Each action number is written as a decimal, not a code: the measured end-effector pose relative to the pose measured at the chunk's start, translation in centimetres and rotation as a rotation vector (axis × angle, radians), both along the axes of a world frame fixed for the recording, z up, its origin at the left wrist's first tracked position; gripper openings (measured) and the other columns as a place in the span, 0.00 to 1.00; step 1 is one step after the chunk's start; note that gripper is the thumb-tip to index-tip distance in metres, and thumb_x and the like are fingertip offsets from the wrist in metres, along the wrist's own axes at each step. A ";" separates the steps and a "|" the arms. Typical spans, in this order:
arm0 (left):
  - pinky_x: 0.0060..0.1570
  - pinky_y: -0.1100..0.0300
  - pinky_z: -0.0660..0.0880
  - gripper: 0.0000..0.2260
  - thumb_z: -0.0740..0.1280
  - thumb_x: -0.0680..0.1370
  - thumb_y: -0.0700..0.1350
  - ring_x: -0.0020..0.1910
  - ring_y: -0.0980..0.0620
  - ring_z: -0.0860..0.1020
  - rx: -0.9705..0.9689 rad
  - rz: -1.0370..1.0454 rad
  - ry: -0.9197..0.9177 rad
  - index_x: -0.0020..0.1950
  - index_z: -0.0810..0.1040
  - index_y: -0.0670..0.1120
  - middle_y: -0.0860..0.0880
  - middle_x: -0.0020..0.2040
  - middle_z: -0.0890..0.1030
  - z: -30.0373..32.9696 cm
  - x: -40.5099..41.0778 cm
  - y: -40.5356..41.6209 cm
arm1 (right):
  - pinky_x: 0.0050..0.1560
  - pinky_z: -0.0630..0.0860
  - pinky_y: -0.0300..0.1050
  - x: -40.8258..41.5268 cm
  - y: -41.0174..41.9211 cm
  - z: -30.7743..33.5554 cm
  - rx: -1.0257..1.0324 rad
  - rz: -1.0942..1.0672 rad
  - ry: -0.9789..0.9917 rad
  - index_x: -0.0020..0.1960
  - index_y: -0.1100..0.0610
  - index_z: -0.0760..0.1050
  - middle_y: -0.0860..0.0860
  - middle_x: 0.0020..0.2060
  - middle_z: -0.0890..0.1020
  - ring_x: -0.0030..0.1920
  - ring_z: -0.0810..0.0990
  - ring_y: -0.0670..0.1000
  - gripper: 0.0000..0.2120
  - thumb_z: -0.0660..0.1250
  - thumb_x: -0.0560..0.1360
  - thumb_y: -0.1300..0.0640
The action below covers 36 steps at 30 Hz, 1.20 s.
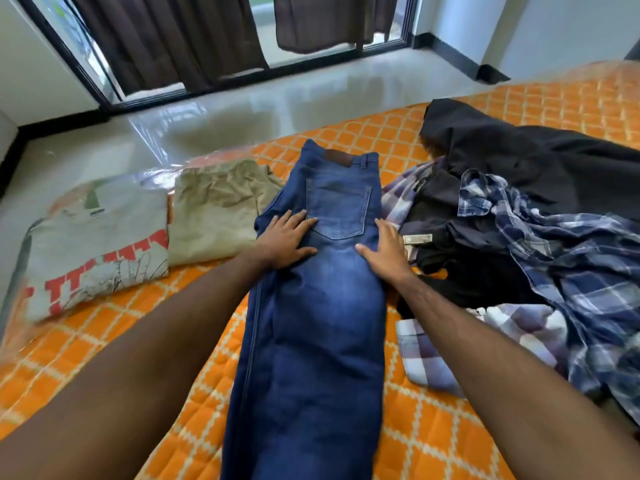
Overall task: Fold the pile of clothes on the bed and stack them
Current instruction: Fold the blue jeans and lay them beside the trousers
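Note:
Blue jeans (pixel 322 323) lie lengthwise down the middle of the orange quilted bed (pixel 433 438), folded leg on leg, back pocket up. My left hand (pixel 284 242) presses flat on the jeans beside the pocket, fingers spread. My right hand (pixel 386 252) lies flat on the jeans' right edge. To the left sit a folded grey printed T-shirt (pixel 93 247) and folded khaki trousers (pixel 214 209). On the right is an unfolded pile: a blue plaid shirt (pixel 571 271), a black garment (pixel 519 157) and a purple checked cloth (pixel 429 355).
The bed's far edge meets a glossy tiled floor (pixel 259 102). Beyond it stand glass sliding doors with dark curtains (pixel 173 32). Clear plastic wrap (pixel 159 174) shows at the mattress edge by the folded clothes.

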<state>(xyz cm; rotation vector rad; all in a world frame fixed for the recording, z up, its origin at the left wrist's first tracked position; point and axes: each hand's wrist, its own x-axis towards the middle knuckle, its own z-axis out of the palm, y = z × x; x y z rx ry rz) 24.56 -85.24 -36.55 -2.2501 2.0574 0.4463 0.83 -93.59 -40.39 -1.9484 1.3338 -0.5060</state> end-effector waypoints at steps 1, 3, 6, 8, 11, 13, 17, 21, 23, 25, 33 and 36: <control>0.79 0.44 0.51 0.35 0.66 0.80 0.59 0.81 0.42 0.52 -0.063 0.027 0.035 0.82 0.56 0.50 0.46 0.83 0.53 0.4 -0.2 0.7 | 0.76 0.60 0.53 -0.2 0.8 0.4 0.014 -0.051 -0.035 0.77 0.63 0.64 0.62 0.74 0.68 0.75 0.65 0.60 0.36 0.75 0.74 0.55; 0.77 0.47 0.55 0.34 0.73 0.77 0.51 0.79 0.41 0.58 -0.289 0.189 0.195 0.79 0.63 0.44 0.42 0.80 0.59 1.0 -1.3 3.5 | 0.73 0.66 0.55 -0.6 3.1 0.6 0.052 -0.157 -0.128 0.74 0.62 0.68 0.61 0.69 0.73 0.70 0.70 0.61 0.35 0.76 0.71 0.58; 0.71 0.49 0.64 0.35 0.80 0.70 0.49 0.70 0.41 0.69 -0.476 0.611 0.560 0.71 0.70 0.40 0.39 0.70 0.70 0.1 -3.7 8.9 | 0.65 0.74 0.49 -1.8 7.6 0.7 0.239 -0.265 -0.391 0.72 0.61 0.68 0.56 0.65 0.77 0.64 0.77 0.55 0.31 0.75 0.72 0.63; 0.64 0.46 0.75 0.42 0.83 0.61 0.60 0.63 0.45 0.77 -0.370 0.846 0.952 0.66 0.71 0.42 0.41 0.64 0.76 -0.8 -4.8 11.6 | 0.57 0.77 0.47 -2.3 9.9 0.6 0.354 -0.313 -0.469 0.67 0.60 0.70 0.54 0.61 0.80 0.57 0.80 0.53 0.24 0.75 0.74 0.64; 0.40 0.59 0.82 0.38 0.83 0.63 0.58 0.51 0.47 0.84 -0.167 0.907 1.250 0.64 0.76 0.38 0.41 0.57 0.84 0.0 -5.8 13.0 | 0.54 0.81 0.51 -2.7 11.2 0.7 0.470 -0.401 -0.544 0.61 0.60 0.73 0.58 0.57 0.83 0.52 0.83 0.55 0.18 0.75 0.75 0.59; 0.33 0.63 0.79 0.19 0.78 0.74 0.46 0.44 0.49 0.84 -0.130 0.858 1.251 0.59 0.81 0.36 0.42 0.51 0.85 1.3 -6.4 13.6 | 0.53 0.82 0.51 -2.9 11.8 1.8 0.488 -0.428 -0.560 0.61 0.61 0.74 0.58 0.55 0.84 0.51 0.84 0.56 0.18 0.75 0.75 0.58; 0.41 0.56 0.77 0.12 0.73 0.79 0.47 0.48 0.46 0.81 -0.355 0.858 1.255 0.54 0.81 0.39 0.42 0.48 0.82 3.7 -5.4 14.7 | 0.54 0.82 0.51 -3.2 13.9 3.6 0.718 -0.298 -0.655 0.60 0.61 0.79 0.56 0.53 0.86 0.52 0.85 0.57 0.12 0.72 0.78 0.59; 0.41 0.56 0.76 0.17 0.74 0.76 0.58 0.42 0.47 0.81 -0.037 0.838 1.168 0.52 0.81 0.44 0.47 0.43 0.83 4.8 -5.9 20.6 | 0.48 0.83 0.49 -3.3 19.6 2.8 0.836 -0.248 -0.576 0.61 0.67 0.80 0.61 0.52 0.85 0.44 0.86 0.55 0.12 0.68 0.80 0.63; 0.41 0.58 0.81 0.16 0.75 0.76 0.55 0.41 0.51 0.84 0.093 0.760 1.093 0.55 0.83 0.45 0.49 0.44 0.86 3.8 -7.7 23.8 | 0.48 0.82 0.52 -3.3 21.2 2.8 0.755 -0.282 -0.492 0.61 0.68 0.80 0.63 0.52 0.85 0.44 0.85 0.57 0.12 0.69 0.78 0.65; 0.30 0.66 0.75 0.11 0.72 0.79 0.49 0.34 0.57 0.81 0.012 0.783 1.039 0.57 0.82 0.44 0.49 0.42 0.84 3.6 -8.7 25.8 | 0.49 0.81 0.52 -3.1 21.5 4.0 0.667 -0.268 -0.430 0.59 0.66 0.81 0.60 0.52 0.85 0.46 0.84 0.57 0.11 0.69 0.78 0.65; 0.30 0.61 0.71 0.06 0.70 0.81 0.47 0.35 0.50 0.79 -0.008 0.823 0.922 0.47 0.81 0.45 0.50 0.36 0.80 4.5 -10.1 31.3 | 0.33 0.74 0.38 -6.0 25.3 5.7 0.677 -0.067 -0.076 0.50 0.61 0.82 0.52 0.41 0.83 0.32 0.79 0.45 0.07 0.76 0.75 0.59; 0.32 0.56 0.68 0.12 0.71 0.80 0.47 0.37 0.47 0.77 -0.152 0.914 0.842 0.38 0.77 0.44 0.48 0.34 0.77 5.0 -10.1 32.3 | 0.32 0.72 0.41 -5.7 27.1 6.2 0.635 -0.051 -0.024 0.53 0.61 0.82 0.54 0.43 0.83 0.35 0.78 0.49 0.14 0.77 0.71 0.55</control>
